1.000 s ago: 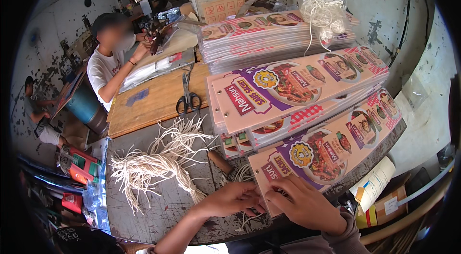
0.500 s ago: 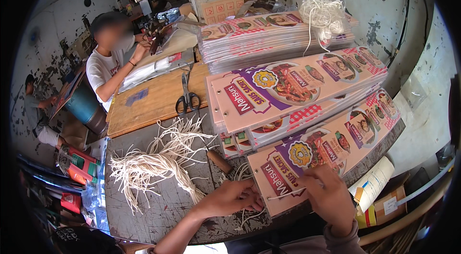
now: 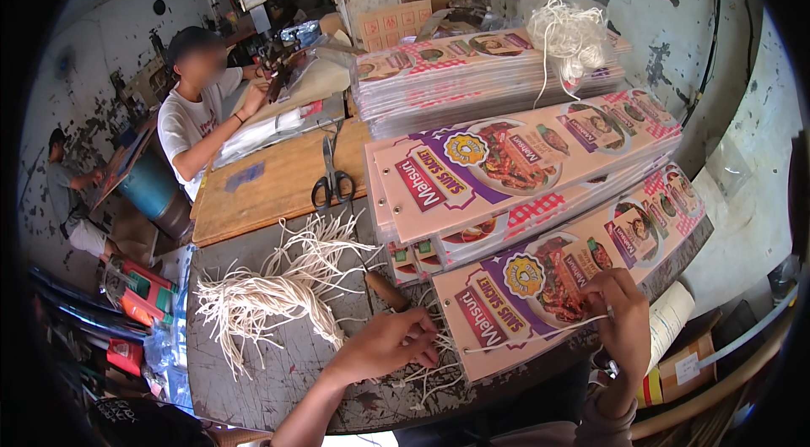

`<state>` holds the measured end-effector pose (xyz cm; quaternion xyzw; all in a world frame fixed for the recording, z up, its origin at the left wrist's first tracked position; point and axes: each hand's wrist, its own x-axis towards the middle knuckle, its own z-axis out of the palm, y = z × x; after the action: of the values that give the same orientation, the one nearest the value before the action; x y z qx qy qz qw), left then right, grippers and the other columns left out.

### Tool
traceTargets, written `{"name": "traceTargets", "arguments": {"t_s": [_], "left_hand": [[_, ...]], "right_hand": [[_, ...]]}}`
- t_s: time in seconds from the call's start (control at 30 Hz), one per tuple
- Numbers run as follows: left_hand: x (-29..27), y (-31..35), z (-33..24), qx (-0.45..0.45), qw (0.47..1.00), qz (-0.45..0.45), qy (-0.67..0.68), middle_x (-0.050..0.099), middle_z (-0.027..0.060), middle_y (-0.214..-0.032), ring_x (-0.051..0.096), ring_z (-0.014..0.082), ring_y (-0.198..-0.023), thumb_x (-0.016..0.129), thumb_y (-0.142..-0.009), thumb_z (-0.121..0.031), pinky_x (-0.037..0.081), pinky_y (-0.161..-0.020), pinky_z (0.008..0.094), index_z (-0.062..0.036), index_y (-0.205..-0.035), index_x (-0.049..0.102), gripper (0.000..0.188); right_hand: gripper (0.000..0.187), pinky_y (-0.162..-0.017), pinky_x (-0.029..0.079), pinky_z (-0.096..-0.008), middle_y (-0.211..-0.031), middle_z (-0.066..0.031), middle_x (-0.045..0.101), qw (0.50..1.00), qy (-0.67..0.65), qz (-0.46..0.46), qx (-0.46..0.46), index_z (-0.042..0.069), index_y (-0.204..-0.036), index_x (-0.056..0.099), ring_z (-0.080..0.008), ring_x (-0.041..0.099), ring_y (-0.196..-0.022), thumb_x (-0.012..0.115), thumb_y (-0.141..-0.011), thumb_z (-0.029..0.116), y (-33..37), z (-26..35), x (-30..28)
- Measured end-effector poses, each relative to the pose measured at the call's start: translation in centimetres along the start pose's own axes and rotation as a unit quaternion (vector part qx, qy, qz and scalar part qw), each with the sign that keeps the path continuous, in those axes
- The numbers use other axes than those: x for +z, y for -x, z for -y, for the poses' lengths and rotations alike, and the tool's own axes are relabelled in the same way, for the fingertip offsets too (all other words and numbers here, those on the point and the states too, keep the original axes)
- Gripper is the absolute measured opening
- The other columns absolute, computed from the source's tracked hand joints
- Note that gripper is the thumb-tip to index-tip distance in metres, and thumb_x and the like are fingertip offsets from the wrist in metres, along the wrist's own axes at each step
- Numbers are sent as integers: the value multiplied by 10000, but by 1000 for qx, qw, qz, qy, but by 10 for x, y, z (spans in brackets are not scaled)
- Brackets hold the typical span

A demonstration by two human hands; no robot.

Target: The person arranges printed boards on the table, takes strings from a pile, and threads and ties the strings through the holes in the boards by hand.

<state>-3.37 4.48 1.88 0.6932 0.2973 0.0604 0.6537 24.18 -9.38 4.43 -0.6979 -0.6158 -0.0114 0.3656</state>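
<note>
A long printed cardboard panel (image 3: 498, 363) in a clear plastic sleeve, pink and purple with food pictures, lies tilted in front of me. My right hand (image 3: 620, 308), over its lower right edge, is closed in a pinch on a white cord (image 3: 531, 336). That cord runs taut across the panel to its near left corner. Just left of this corner is my left hand (image 3: 392, 346), fingers loosely bent and apart, with no held thing visible. Loose cords lie under and around its fingertips. Beside it rests a wooden-handled tool (image 3: 386, 289) with a thin metal shaft.
A bundle of white cords (image 3: 278, 303) spreads over the dark worn table (image 3: 253, 396). Black-handled scissors (image 3: 333, 181) lie on a wooden board (image 3: 283, 181). Stacked panels (image 3: 506, 168) rise behind, with a bagged cord tangle (image 3: 569, 37) on top. A co-worker (image 3: 198, 109) sits at far left.
My right hand has moved right and up, drawing the cord out longer across the panel. My left hand has shifted slightly left, off the panel's corner.
</note>
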Motion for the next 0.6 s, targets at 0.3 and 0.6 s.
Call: {"name": "traceTargets", "arguments": {"t_s": [0.3, 0.6], "left_hand": [[-3, -1, -5, -28, 999, -3, -43, 654, 146, -812, 676, 202, -775, 498, -910, -71, 537, -655, 269, 52, -943, 509, 128], [-11, 11, -9, 24, 989, -137, -46, 645, 181, -753, 676, 243, -723, 480, -892, 15, 565, -591, 299, 68, -907, 469, 56]], "right_hand": [[94, -704, 450, -391, -873, -124, 590, 982, 37, -157, 102, 14, -804, 575, -329, 570, -814, 602, -716, -7, -19, -60, 11], [145, -734, 423, -388, -885, -117, 579, 970, 126, -178, 105, 23, -800, 548, -326, 545, -839, 630, -683, -4, -20, -76, 10]]}}
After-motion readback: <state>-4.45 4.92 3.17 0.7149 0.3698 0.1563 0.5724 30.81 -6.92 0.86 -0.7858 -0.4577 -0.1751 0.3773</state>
